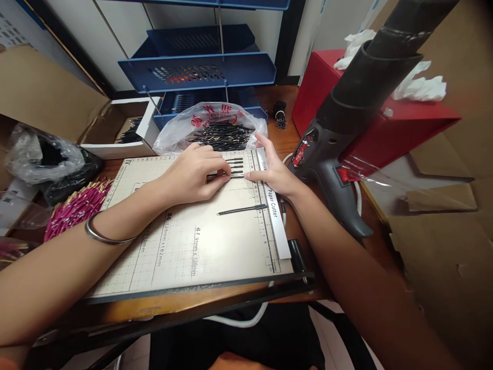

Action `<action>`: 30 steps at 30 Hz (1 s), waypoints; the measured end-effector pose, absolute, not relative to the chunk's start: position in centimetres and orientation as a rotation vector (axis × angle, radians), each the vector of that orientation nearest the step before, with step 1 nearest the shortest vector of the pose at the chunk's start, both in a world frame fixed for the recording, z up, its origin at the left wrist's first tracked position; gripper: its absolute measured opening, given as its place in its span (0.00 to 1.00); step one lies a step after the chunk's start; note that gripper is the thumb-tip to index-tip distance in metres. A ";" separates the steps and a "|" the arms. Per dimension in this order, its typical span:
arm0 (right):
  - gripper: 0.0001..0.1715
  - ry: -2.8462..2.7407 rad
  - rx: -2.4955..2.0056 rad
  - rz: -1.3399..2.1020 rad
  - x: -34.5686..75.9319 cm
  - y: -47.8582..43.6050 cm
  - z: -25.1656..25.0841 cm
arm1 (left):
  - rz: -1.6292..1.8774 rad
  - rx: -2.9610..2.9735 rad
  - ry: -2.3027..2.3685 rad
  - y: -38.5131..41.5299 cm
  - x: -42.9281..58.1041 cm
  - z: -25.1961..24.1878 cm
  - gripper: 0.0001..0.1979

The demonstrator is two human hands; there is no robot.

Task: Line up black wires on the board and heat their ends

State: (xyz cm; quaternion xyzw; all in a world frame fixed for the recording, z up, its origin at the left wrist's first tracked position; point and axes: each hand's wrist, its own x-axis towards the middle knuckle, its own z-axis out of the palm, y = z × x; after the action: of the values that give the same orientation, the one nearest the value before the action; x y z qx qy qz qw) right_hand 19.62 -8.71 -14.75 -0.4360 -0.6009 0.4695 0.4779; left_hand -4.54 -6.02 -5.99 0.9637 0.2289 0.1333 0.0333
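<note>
On the printed cutter board, a slim black piece in a pinch

Across the cream board (231, 246), gridded and lettered in black, the left hand (198, 174) pinches a slim black piece (236, 177) between thumb and fingertip. The right hand (271, 172) is spread wide over the smooth metal strip (278, 221) marked "Paper Cutter", its thumb at the piece's end; how firmly it presses, I cannot tell. More short black rods lie in rows just beyond, partly covered by the left hand, while a longer dark rod (242, 209) lies apart, nearer the front edge.

Behind, a crinkled clear bag (173, 126) bulges with glossy black and gold pins, beneath blue plastic trays (196, 72). Magenta, gold-tipped pins (79, 205) heap at left. On the wooden counter (283, 92), a bulky dark heat gun (339, 139) crowds the right forearm, hiding part of a red box (419, 121) topped with white tissue (421, 90).
</note>
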 end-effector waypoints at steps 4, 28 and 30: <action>0.70 -1.467 -1.071 1.147 19.6 -8.7 -14.7 | 0.405 2.954 0.707 -6.0 -4.6 -6.0 0.11; 0.70 -1.446 -1.044 1.178 19.5 -8.6 -14.6 | 0.341 2.954 0.736 -6.4 -4.4 -5.4 0.11; 0.71 -1.449 -1.052 1.179 19.5 -8.6 -14.6 | 0.347 2.950 0.740 -6.4 -4.4 -5.5 0.11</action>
State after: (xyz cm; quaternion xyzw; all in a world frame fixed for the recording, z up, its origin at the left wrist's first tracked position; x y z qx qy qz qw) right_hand 19.52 -8.64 -14.56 -0.4308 -0.5936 0.4830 0.4783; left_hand -4.42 -6.36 -5.51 0.9629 0.2417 0.1134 0.0403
